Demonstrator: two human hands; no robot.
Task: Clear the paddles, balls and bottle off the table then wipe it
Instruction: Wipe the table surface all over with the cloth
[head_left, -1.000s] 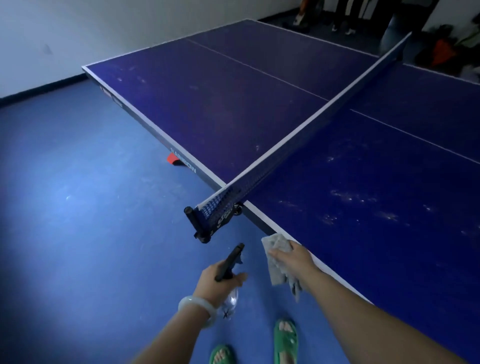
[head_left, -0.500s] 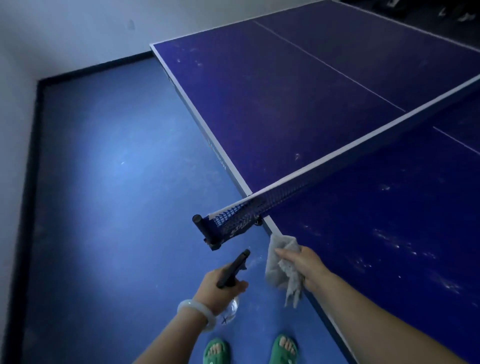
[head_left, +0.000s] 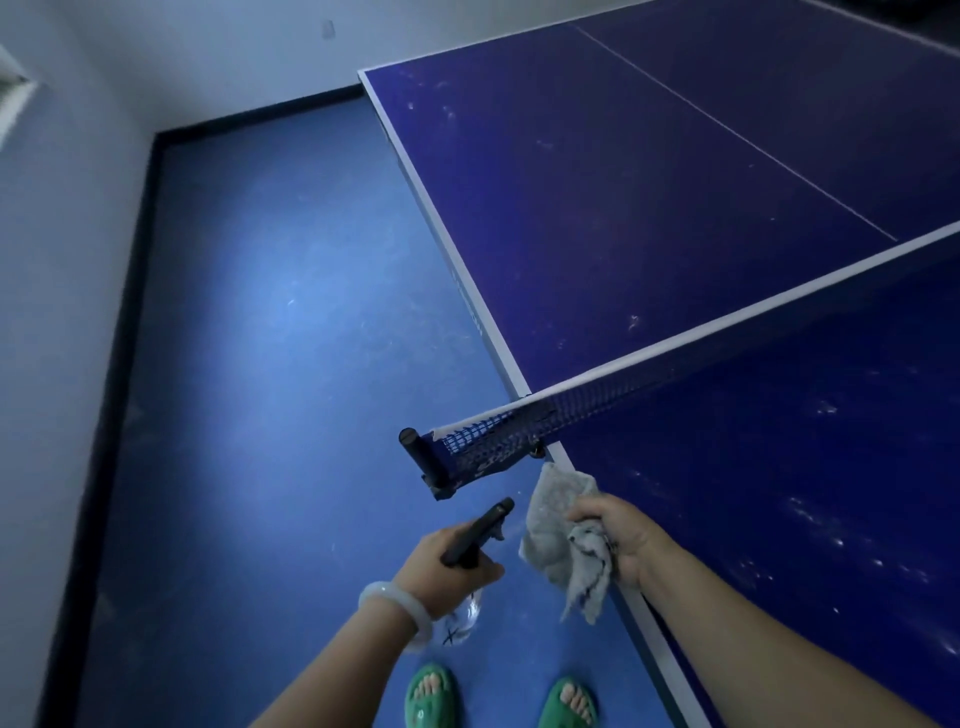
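Note:
A dark blue ping-pong table (head_left: 649, 218) fills the right side, marked with pale smudges. My left hand (head_left: 441, 564) grips a clear spray bottle (head_left: 462, 618) by its black trigger head, over the floor just left of the table's edge. My right hand (head_left: 618, 538) holds a crumpled grey cloth (head_left: 561, 535) at the table's near side edge, below the net post. No paddles or balls show on the tabletop.
The net (head_left: 597, 400) crosses the table, and its black post and clamp (head_left: 423, 460) stick out past the side edge close to both hands. Blue floor (head_left: 260, 364) runs left to a white wall with a black skirting.
The view has swung left and down along the table's side. Both hands keep their hold on the bottle and cloth, and the cloth has lifted slightly off the table edge.

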